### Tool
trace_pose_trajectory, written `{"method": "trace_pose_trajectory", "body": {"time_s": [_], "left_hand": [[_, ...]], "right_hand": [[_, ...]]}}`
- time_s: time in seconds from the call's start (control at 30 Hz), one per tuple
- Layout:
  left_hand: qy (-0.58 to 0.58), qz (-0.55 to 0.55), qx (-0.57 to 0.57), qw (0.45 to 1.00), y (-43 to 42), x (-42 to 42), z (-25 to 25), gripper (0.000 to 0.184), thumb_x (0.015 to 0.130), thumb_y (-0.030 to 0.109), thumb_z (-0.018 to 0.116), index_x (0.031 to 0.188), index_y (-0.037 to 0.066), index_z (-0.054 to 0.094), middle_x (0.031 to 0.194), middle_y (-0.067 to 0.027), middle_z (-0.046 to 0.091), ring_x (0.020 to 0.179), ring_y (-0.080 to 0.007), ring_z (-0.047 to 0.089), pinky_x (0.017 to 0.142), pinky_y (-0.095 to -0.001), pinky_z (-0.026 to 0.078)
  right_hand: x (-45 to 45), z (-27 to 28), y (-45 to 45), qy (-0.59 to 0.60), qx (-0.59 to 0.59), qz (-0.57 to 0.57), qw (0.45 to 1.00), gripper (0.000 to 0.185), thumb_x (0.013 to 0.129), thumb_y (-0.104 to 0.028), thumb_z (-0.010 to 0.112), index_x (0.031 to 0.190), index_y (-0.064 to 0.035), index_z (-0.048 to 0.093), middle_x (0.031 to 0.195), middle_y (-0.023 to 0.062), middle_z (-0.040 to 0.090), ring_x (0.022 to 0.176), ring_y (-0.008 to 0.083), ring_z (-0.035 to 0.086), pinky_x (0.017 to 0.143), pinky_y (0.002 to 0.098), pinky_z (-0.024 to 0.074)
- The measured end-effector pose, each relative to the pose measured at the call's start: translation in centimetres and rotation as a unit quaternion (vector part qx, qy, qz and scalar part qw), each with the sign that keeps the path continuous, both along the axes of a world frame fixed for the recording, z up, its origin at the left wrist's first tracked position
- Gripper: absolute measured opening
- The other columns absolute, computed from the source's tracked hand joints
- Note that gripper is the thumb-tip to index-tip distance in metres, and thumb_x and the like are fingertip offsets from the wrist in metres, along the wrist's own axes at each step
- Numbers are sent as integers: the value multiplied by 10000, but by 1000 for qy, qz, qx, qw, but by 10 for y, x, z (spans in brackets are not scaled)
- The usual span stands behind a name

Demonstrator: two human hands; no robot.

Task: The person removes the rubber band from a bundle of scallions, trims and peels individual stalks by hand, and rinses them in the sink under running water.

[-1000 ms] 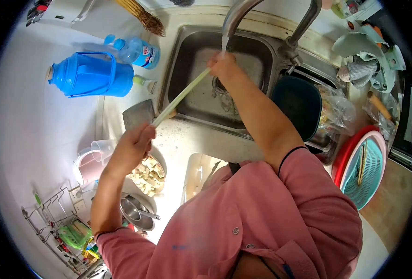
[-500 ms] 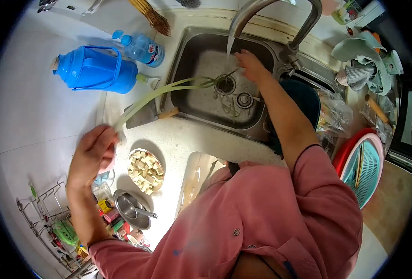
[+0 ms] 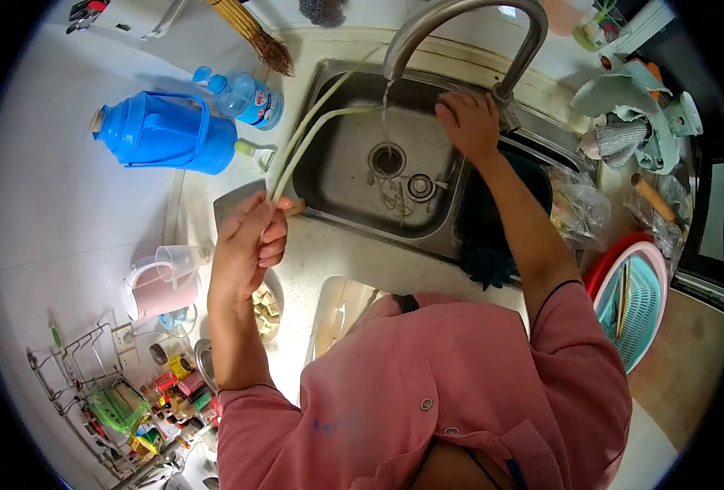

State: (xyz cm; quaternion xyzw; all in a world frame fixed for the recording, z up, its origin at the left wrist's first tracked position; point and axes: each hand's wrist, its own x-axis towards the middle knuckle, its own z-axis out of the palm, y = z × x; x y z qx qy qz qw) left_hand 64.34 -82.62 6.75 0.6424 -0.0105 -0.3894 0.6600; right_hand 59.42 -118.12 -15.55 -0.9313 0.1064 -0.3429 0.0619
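Observation:
Long pale-green scallion stalks [image 3: 317,129] are gripped in my left hand [image 3: 254,233], which is closed around them over the counter's left part. Their tops reach up over the sink's left rim, and one bends toward the tap. My right hand [image 3: 470,122] is over the sink's upper right corner, right against the base of the tap [image 3: 533,37]. Its fingers look stretched out with the thumb apart, holding nothing I can see. Thin water [image 3: 385,106] falls from the spout into the metal sink [image 3: 337,196]. Behind my left hand lies a cleaver [image 3: 235,200], partly hidden.
A blue thermos [image 3: 162,131] and a blue bottle [image 3: 251,102] stand at the left wall. A plate of pale cubes [image 3: 265,312] is partly behind my left forearm. A pink jug [image 3: 162,290], a rack [image 3: 76,367] and nested baskets [image 3: 635,302] flank the counter.
My left hand has moved right and up with the scallions, whose ends have left the sink bottom. My right hand has shifted right to the tap base. The water stream looks thinner.

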Motion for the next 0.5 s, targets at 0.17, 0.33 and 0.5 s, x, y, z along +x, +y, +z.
{"method": "trace_pose_trajectory", "body": {"time_s": [0.17,0.33,0.5], "left_hand": [[-10,8,2,1000,-7,1,0,225,979,214,477,1047,18,563,609,71,303,452,-15,224,391,-173,154],[-13,-4,6,1000,-16,-4,-7,230,984,213,472,1055,15,566,617,67,337,454,-11,235,394,-164,155],[-13,-44,16,999,-10,-1,-13,233,979,242,499,1027,33,590,632,69,375,476,-7,262,397,-168,180]], "right_hand": [[14,37,4,106,201,186,956,376,879,-393,584,1101,-94,638,1112,133,628,1089,294,561,1009,490,365],[6,74,71,552,0,129,824,360,880,-357,593,1122,-95,645,1010,117,669,972,269,626,880,377,448],[-3,70,99,275,354,135,884,280,875,-255,601,1109,-111,654,876,110,665,890,279,629,876,400,447]]}}
